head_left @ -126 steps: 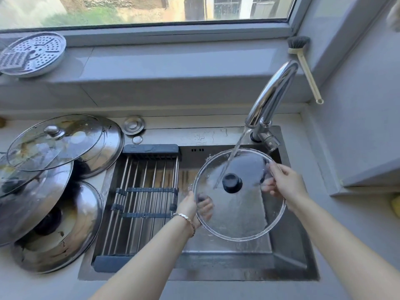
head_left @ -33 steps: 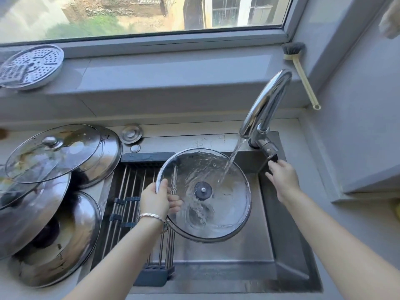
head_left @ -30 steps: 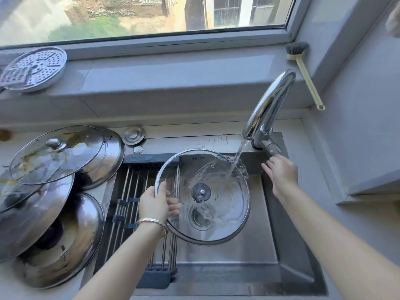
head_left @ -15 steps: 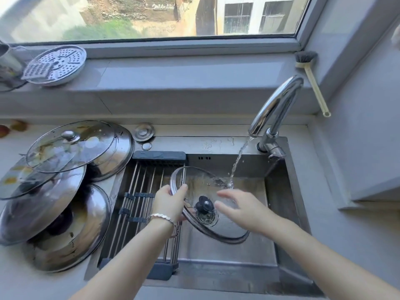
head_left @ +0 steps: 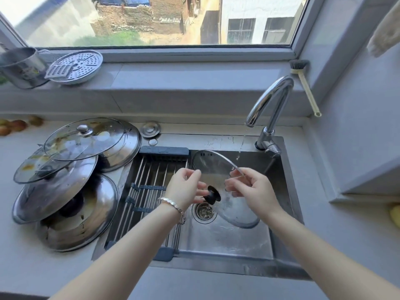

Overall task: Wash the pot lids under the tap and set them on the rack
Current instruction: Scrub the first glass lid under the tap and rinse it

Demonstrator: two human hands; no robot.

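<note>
A clear glass lid (head_left: 218, 169) with a black knob (head_left: 213, 195) stands tilted on edge over the sink (head_left: 227, 241). My right hand (head_left: 253, 189) pinches its upper right rim. My left hand (head_left: 184, 188) holds its left side, fingers reaching the knob. Only a thin trickle falls from the tap (head_left: 270, 100) behind the lid. Nothing lies on the roll-up rack (head_left: 149, 191), which spans the sink's left half. Several dirty lids (head_left: 71, 204) are piled on the counter at left, a glass one (head_left: 84, 138) on top.
A perforated steamer plate (head_left: 75, 66) and a metal cup (head_left: 21, 67) sit on the window sill. A dish brush (head_left: 306, 89) leans in the right corner. A small sink stopper (head_left: 150, 128) lies behind the rack. The drain strainer (head_left: 203, 211) shows below the lid.
My right hand left the tap handle and took the lid's rim. The lid turned from facing up to standing on edge. The water stream thinned to a trickle.
</note>
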